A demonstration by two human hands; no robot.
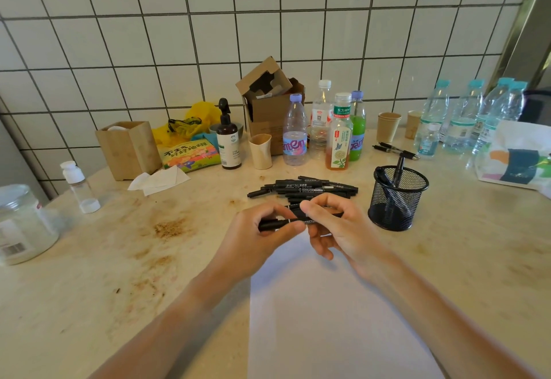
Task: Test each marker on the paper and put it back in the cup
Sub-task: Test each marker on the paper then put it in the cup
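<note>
Both hands hold one black marker (293, 220) level above the far end of the white paper (328, 319). My left hand (262, 235) pinches its left end, the cap side, and my right hand (337, 226) grips the barrel. Just behind them several black markers lie in a pile (304, 189) on the counter. To the right stands the black mesh cup (398, 199) with a couple of markers upright inside it.
Behind the pile stand several drink bottles (338, 134), a pump bottle (228, 140), paper cups (261, 152), a cardboard box (268, 104) and a wooden box (128, 149). A jar (21, 223) sits at far left, water bottles (465, 119) and a bag (515, 158) at right.
</note>
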